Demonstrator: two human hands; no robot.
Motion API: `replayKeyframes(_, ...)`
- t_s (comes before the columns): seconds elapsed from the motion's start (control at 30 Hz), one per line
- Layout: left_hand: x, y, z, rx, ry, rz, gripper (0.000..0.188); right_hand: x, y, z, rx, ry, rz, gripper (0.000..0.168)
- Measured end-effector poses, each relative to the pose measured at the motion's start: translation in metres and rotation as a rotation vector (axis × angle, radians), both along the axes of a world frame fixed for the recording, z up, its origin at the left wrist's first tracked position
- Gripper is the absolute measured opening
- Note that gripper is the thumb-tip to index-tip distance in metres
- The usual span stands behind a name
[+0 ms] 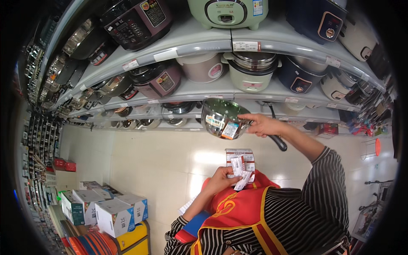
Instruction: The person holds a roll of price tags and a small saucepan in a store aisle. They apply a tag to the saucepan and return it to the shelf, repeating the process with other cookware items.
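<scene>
My right hand [263, 125] grips a shiny metal saucepan [223, 119] where its black handle [278, 142] joins the rim. The pan is tilted, its inside looks greenish, and stickers are on its wall. It is held in front of the lower shelves. Closer to my body, my left hand [223, 180] pinches small printed price labels [237, 165] between thumb and fingers. A larger sheet of price labels [250, 156] lies behind them, against the same hand. Under my left forearm is a blue and red flat item [194, 226], beside my red apron [236, 208].
Curved-looking shelves [197, 38] ahead hold rice cookers, among them a green one [228, 12], and pots. White cartons [114, 216] sit on a yellow box [137, 239] at lower left, near orange striped items [95, 244]. An orange-topped wire stand [377, 147] is at right.
</scene>
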State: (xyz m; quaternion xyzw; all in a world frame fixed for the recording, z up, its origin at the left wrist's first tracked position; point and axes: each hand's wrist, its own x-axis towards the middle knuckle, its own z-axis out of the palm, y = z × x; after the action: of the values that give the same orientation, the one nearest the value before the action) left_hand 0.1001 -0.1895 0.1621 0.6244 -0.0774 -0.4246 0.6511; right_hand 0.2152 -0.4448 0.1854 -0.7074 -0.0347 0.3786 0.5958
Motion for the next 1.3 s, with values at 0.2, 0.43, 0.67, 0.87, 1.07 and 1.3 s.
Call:
replayKeyframes(0.2, -0.010, -0.004, -0.043, -0.013, 0.175, 0.069, 0.019, -0.008, -0.009, -0.117, -0.124, 0.046, -0.104, 0.070)
replayKeyframes(0.43, -0.028, -0.008, -0.121, -0.056, 0.279, 0.172, 0.020, 0.006, -0.022, -0.276, -0.318, 0.036, -0.320, 0.068)
replayKeyframes(0.67, -0.059, -0.010, -0.210, -0.067, 0.348, 0.250, 0.018, 0.055, -0.049, -0.413, -0.590, -0.298, -0.360, 0.071)
replayKeyframes(0.87, -0.079, -0.018, -0.260, -0.108, 0.337, 0.323, 0.013, 0.111, -0.064, -0.458, -0.618, -0.420, -0.410, 0.072)
replayKeyframes(1.07, -0.078, -0.020, -0.272, 0.007, 0.449, 0.282, 0.017, 0.151, -0.074, -0.491, -0.721, -0.395, -0.451, 0.068)
replayKeyframes(1.3, -0.071, -0.031, -0.287, 0.089, 0.450, 0.226, 0.019, 0.186, -0.071, -0.524, -0.748, -0.519, -0.408, 0.062)
